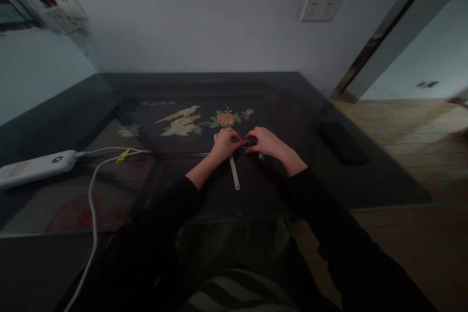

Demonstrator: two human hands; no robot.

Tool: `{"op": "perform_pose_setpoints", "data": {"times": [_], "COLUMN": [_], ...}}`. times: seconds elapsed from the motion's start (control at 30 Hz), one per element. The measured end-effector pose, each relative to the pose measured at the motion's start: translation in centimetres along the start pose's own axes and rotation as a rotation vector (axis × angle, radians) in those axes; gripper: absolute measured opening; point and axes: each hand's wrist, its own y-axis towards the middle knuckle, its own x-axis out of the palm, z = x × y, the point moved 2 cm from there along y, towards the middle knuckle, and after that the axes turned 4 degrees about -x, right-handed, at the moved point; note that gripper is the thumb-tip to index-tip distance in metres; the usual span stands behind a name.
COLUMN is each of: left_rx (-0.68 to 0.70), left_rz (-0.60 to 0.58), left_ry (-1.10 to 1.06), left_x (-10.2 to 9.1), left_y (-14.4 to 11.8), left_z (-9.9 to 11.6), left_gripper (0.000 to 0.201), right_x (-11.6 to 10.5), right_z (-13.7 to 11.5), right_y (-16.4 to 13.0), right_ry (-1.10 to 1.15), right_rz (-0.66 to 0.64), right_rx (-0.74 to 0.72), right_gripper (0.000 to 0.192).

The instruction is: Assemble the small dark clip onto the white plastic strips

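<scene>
My left hand (224,146) and my right hand (268,142) meet above the middle of the dark tabletop (204,195). Between their fingertips is a small dark, roundish object (250,141), too dim to name. The right fingers are wrapped round it, and the left thumb and forefinger pinch at its left side. A slim white strip (234,175) with a hole in its near end reaches out from beneath my left hand; its far end is hidden. Just below my right hand, a small pale piece (261,157) shows in part.
A white power-bank-like device (44,168) lies at the left, its white cable (93,204) running over the table's front edge. A yellow tag (123,156) is on the cable. At the right rests a flat black object (343,142). Wall sockets (321,9) are behind.
</scene>
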Motion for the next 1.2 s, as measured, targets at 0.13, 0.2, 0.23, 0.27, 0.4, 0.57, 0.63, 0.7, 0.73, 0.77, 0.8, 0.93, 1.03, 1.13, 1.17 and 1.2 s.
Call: {"op": "perform_pose_setpoints", "data": {"times": [0.13, 0.2, 0.23, 0.27, 0.4, 0.57, 0.63, 0.7, 0.73, 0.77, 0.8, 0.93, 1.03, 1.13, 1.17, 1.2], "left_rx": [0.002, 0.021, 0.026, 0.026, -0.015, -0.034, -0.029, -0.021, -0.016, -0.015, -0.019, -0.07, -0.092, -0.106, -0.108, -0.109], "left_rz": [0.013, 0.014, 0.01, 0.006, -0.007, -0.023, -0.016, -0.011, -0.01, -0.011, -0.014, -0.045, -0.07, -0.088, -0.094, -0.099], "left_ry": [-0.033, -0.052, -0.06, -0.066, -0.059, -0.039, -0.035, -0.039, -0.043, -0.05, -0.057, -0.066, -0.052, -0.04, -0.034, -0.027], "left_x": [0.1, 0.2, 0.3, 0.3, 0.3, 0.2, 0.2, 0.2, 0.2, 0.2, 0.2, 0.0, -0.2, -0.4, -0.4, -0.4], "left_y": [0.3, 0.4, 0.4, 0.4, 0.2, 0.1, 0.1, 0.0, 0.0, 0.0, -0.1, -0.1, -0.1, -0.1, -0.1, -0.1], "left_z": [-0.7, -0.9, -1.0, -1.0, -0.8, -0.4, -0.4, -0.4, -0.4, -0.4, -0.3, 0.0, 0.2, 0.3, 0.3, 0.3], "left_gripper": [0.012, 0.013, 0.013, 0.013, 0.012, 0.014, 0.013, 0.013, 0.012, 0.012, 0.013, 0.015, 0.015, 0.013, 0.012, 0.012], "right_x": [0.1, 0.1, 0.1, 0.0, 0.0, 0.0, -0.1, -0.1, -0.1, -0.1, -0.1, -0.1, -0.1, -0.3, -0.3, -0.3], "right_z": [0.1, 0.1, 0.0, 0.0, 0.0, -0.1, -0.2, -0.3, -0.3, -0.3, -0.3, -0.3, -0.3, -0.4, -0.5, -0.6], "right_y": [0.0, 0.0, 0.0, 0.0, 0.0, 0.0, 0.0, 0.0, 0.0, 0.0, 0.0, 0.0, 0.1, 0.0, 0.0, 0.0], "right_ry": [-0.001, -0.004, -0.005, -0.006, -0.007, -0.013, -0.016, -0.016, -0.014, -0.012, -0.01, -0.025, -0.027, -0.026, -0.028, -0.031], "right_rz": [0.001, 0.004, 0.004, 0.004, -0.003, -0.001, -0.003, -0.003, -0.004, -0.007, -0.01, -0.015, -0.017, -0.023, -0.025, -0.026], "right_rx": [-0.005, -0.001, 0.0, -0.001, -0.012, -0.008, -0.004, 0.0, 0.0, 0.0, 0.0, 0.003, 0.0, -0.008, -0.009, -0.007], "right_gripper": [0.043, 0.042, 0.043, 0.043, 0.044, 0.043, 0.044, 0.043, 0.043, 0.043, 0.043, 0.044, 0.045, 0.043, 0.043, 0.043]}}
